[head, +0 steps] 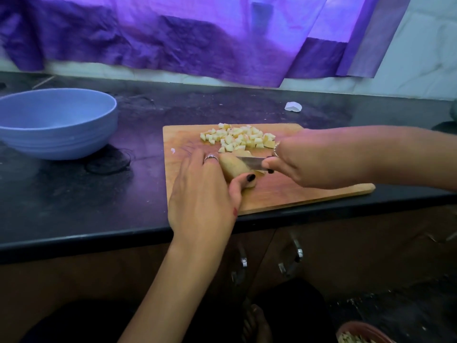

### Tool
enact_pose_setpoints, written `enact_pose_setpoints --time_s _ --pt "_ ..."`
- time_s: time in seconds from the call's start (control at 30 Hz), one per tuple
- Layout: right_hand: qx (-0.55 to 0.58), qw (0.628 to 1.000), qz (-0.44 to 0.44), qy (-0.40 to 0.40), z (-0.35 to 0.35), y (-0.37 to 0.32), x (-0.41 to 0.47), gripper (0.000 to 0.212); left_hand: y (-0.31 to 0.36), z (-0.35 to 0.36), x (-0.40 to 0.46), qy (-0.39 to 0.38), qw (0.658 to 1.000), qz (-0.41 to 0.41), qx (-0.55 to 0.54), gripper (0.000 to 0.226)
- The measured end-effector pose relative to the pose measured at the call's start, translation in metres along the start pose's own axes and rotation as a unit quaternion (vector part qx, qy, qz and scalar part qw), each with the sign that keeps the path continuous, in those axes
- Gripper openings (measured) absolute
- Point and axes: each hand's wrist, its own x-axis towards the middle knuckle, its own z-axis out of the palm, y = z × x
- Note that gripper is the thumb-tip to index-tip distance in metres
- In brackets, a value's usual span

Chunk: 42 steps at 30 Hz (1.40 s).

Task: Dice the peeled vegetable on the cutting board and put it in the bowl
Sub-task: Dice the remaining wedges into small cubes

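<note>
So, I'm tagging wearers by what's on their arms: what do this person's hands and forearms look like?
Both forearms are bare, with no sleeves in view. The left hand has a thin silver ring on one finger and dark polish on the thumbnail. The right hand wears a thin ring too, with dark-polished fingernails.

Wooden cutting board, metal knife

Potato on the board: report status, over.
Left hand grips potato; right hand grips knife, blade in it. Dice pile on board. Bowl left, path clear.
</note>
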Motion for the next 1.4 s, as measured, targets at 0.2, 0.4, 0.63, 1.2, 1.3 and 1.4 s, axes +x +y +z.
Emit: enact_pose_setpoints --time_s 0.2,0.4,0.63,1.2,1.3,1.4 --pt "-0.053 0.997 -0.032 0.048 0.019 0.003 0.015 0.043 -0.004 0.006 0.002 0.021 1.000 0.011 0.004 0.058" --pt "0.013 0.998 -0.026 0.062 0.031 -0.002 0.024 0.033 -0.007 0.007 0.005 0.017 1.000 0.009 0.001 0.051" --pt "0.009 1.000 -0.013 -0.016 0.008 0.016 0.001 0.044 -0.009 0.008 0.007 -0.004 1.000 0.011 -0.004 0.053" --pt "0.077 0.995 0.059 0.035 0.048 0.012 -0.025 0.035 -0.014 0.002 0.005 -0.027 0.999 0.038 0.013 0.069" --pt "0.137 0.987 0.076 0.026 0.047 0.013 -0.030 0.036 -0.009 0.000 0.003 -0.032 0.999 0.029 0.021 0.074" --pt "0.168 0.982 0.085 0.017 0.041 0.014 -0.040 0.039 -0.005 -0.001 0.004 -0.048 0.998 0.015 0.030 0.078"
